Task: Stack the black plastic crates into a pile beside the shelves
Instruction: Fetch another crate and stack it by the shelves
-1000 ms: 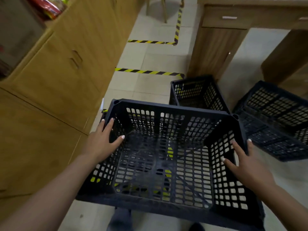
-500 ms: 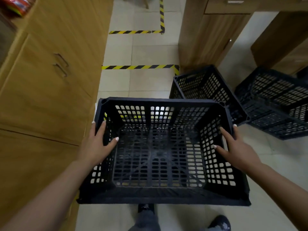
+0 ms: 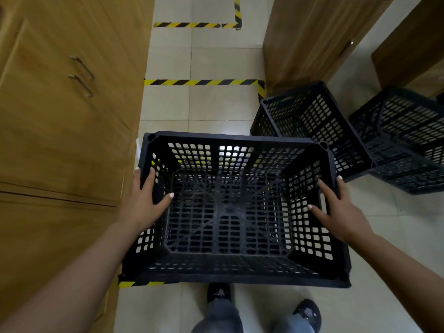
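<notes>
A black perforated plastic crate (image 3: 230,275) is held level in front of me, open side up, over the tiled floor. My left hand (image 3: 141,203) grips its left wall, thumb inside. My right hand (image 3: 341,210) grips its right wall, fingers over the rim. A second black crate (image 3: 312,121) lies on the floor at the right, tilted, and a third black crate (image 3: 403,140) lies beside it further right.
Wooden cabinets (image 3: 60,116) with metal handles run along the left. A wooden desk leg panel (image 3: 305,39) stands behind the floor crates. Yellow-black tape (image 3: 201,82) marks the floor. My shoes (image 3: 307,313) show at the bottom.
The held crate has levelled out and come lower and nearer to the left cabinets. The view has tilted further down. Both hands keep their grip.
</notes>
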A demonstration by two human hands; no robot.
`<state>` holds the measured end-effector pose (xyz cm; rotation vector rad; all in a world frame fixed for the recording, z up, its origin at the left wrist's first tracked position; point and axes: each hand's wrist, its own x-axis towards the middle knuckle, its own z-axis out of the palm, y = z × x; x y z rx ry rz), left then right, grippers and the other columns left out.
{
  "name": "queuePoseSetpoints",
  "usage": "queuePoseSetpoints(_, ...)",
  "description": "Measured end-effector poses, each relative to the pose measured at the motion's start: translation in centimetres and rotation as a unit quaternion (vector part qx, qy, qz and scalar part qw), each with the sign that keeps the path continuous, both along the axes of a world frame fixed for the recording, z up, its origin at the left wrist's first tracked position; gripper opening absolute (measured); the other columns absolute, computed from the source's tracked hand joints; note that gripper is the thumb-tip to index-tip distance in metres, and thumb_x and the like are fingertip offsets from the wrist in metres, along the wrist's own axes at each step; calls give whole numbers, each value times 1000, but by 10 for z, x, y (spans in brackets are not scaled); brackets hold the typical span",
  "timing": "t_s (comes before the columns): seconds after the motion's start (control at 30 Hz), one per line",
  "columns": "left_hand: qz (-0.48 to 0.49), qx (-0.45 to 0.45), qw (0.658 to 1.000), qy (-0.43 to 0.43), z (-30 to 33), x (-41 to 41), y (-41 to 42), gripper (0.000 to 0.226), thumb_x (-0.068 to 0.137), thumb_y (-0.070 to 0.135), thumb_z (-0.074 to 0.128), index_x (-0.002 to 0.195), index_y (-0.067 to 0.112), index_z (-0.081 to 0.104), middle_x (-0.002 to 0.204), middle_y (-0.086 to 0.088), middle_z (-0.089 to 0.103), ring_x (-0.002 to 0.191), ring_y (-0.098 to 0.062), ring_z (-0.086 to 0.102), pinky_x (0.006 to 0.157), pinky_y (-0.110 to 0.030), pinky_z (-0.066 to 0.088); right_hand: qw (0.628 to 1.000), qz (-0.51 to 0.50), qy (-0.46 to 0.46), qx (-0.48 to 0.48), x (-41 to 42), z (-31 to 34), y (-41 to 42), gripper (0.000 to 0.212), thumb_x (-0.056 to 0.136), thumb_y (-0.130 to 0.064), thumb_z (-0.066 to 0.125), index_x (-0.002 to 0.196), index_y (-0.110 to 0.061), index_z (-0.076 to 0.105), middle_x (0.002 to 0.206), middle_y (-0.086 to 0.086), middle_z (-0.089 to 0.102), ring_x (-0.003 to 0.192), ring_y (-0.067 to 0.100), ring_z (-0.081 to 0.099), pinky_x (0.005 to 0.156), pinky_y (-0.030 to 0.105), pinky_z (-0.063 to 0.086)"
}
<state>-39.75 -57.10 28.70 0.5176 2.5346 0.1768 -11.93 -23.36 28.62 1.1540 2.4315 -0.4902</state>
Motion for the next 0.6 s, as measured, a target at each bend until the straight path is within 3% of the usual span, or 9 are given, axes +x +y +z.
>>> queuePoseSetpoints(0.43, 20, -39, 999, 7, -17, 19, -9, 84, 88, 64, 44, 153, 26, 8, 159, 0, -22, 139, -42, 18, 109, -48, 29, 998, -5, 57, 8, 15, -12, -9, 73, 89, -48, 54, 150, -31, 18, 160, 5, -10, 120, 37, 53, 80, 43, 52)
queuePoseSetpoints(0.6, 34, -68, 997, 24, -18, 29, -10, 81, 90, 61, 42, 153, 22, 11, 159, -7, -20, 132, -42, 25, 107, -44, 28, 997, -14, 79, 12, 18, -17, -14, 64, 87, -43, 60, 145, -29, 36, 160, 13, -4, 131, 38, 43, 92, 42, 47)
